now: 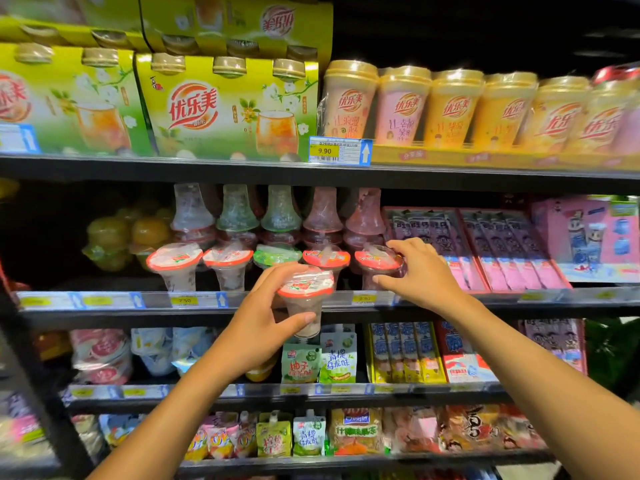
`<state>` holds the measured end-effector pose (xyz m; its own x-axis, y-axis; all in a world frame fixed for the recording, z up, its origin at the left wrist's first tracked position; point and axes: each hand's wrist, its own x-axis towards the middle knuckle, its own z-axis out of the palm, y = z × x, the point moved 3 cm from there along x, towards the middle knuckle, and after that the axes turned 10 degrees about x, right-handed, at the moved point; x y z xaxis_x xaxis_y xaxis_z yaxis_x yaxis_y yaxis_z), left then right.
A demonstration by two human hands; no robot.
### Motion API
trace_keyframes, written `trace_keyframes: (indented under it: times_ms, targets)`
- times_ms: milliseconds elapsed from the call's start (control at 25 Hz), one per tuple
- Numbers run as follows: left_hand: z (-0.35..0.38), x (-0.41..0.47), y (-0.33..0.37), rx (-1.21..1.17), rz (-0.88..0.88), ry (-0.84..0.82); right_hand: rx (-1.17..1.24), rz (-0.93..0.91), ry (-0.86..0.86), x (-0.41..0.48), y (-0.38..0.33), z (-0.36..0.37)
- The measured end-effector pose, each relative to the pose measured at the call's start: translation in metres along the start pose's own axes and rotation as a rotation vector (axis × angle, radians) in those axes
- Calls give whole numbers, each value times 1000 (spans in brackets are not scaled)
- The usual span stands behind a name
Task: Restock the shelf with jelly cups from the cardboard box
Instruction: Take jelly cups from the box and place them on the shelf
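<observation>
Shop shelf (104, 315): your left hand (263, 320) grips a red-lidded jelly cup (304, 299) (upright) before its edge; your right hand (422, 271) clasps the row's rightmost cup (375, 259).

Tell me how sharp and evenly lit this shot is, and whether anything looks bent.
Head view: centre sharp, the 9.90 price tag readable; milk tea cups at the right edge smear; shelf rail bows from the wide lens; the recess left of the shelved jelly cups is dark; the jelly cup in the left hand shows lid glare.
</observation>
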<state>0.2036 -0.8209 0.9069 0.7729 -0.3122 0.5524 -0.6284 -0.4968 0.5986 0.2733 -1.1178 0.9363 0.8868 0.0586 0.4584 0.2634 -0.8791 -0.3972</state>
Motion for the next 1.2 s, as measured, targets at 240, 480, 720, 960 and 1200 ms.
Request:
trace_keyframes:
  times_ms: [240, 480, 720, 960, 1200]
  targets:
    - [9, -6, 10, -11, -26, 31, 63, -63, -27, -5, 6, -2]
    - [3, -5, 12, -5, -24, 34, 292, -267, 254, -25, -22, -12]
    - [-37, 8, 7, -116, 29, 148, 571, -431, 15, -43, -123, 9]
    - [-90, 20, -16, -504, -118, 344, 724, -425, 164, -32, -221, 59]
    - [-168, 9, -76, -70, -156, 217, 763, -332, 299, 8, -285, 77]
